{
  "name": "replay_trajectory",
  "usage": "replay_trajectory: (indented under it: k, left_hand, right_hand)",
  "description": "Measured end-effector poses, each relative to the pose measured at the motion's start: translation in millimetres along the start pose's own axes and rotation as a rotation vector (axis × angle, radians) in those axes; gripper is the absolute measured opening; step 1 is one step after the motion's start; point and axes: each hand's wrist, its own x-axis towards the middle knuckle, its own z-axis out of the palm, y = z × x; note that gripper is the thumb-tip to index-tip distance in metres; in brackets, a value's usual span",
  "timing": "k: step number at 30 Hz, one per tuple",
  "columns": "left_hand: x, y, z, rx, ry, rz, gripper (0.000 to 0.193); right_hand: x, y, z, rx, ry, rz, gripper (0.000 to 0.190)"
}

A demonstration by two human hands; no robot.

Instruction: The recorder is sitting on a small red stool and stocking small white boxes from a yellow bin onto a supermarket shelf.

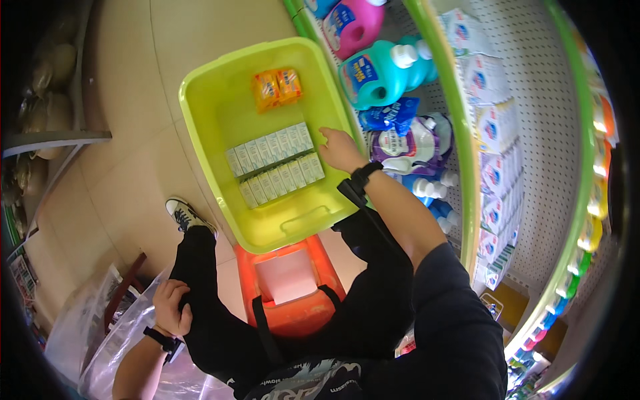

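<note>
Before me stands a yellow-green plastic tub (215, 200). Two rows of small light cartons, the upper row (270, 147) and the lower row (282, 180), are lined up inside it. Orange plastic-wrapped packs (276, 89) lie near its far end. My right hand (342, 150) hovers over the tub's right side, just right of the cartons, index finger and thumb apart. Nothing shows in it, though its lower fingers are partly hidden. Resting on my left thigh by the knee, my left hand (171, 306) is empty with its fingers loosely spread.
At right, a green-edged shelf (457, 125) holds teal detergent bottles (375, 72), a pink bottle (352, 25) and a blue pouch (390, 116). White boxes (492, 125) stack one level up. An orange-red plastic stool (295, 320) is between my legs. Clear plastic sheeting (120, 335) lies lower left.
</note>
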Motion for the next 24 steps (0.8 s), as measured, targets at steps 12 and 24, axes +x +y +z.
replay_trajectory:
  k: [12,24]
  left_hand:
    - [-13.3,-10.7,17.6,0.055,0.008,-0.007,0.029]
    - [-4.5,32.5,31.8,0.453,-0.125,-0.274,0.036]
  right_hand:
    - [-291.6,-9.0,-189.2,0.181,0.745,-0.155,0.015]
    - [-469.4,253.8,-267.3,-0.609,1.094,0.522,0.034]
